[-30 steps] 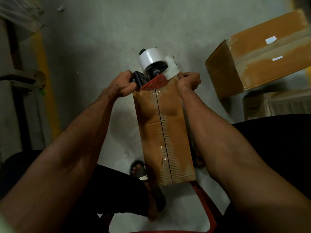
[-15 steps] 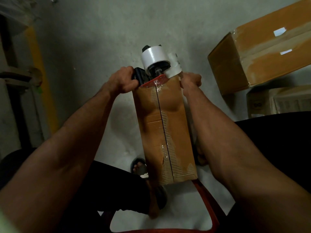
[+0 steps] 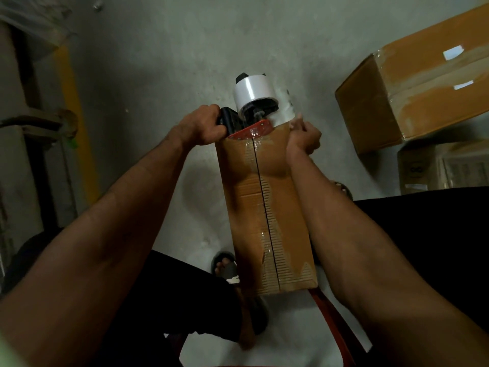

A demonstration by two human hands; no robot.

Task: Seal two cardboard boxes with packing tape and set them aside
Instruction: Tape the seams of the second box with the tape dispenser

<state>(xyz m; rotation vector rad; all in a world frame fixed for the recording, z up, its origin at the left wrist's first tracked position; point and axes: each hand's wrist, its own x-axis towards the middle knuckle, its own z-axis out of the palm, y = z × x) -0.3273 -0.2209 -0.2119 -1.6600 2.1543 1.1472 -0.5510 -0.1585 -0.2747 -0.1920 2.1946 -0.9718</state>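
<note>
A narrow brown cardboard box [image 3: 267, 213] stands between my forearms, its top face showing a dark centre seam and patches of old clear tape. At its far end sits a tape dispenser [image 3: 252, 109] with a red plate, a black handle and a white roll. My left hand [image 3: 201, 125] grips the black handle. My right hand [image 3: 304, 136] holds the box's far right corner, fingers curled over the edge beside the loose tape end.
A large taped cardboard box [image 3: 418, 94] lies on the concrete floor at the right, with a smaller box [image 3: 444, 168] below it. A yellow line [image 3: 76, 128] and a rack [image 3: 23, 123] run along the left. A red stool edge [image 3: 330, 321] and my sandalled foot [image 3: 227, 266] are below.
The dispenser's red plate has drawn slightly back toward the far edge of the box. My right hand has shifted a little along the far right corner. The box stays in place.
</note>
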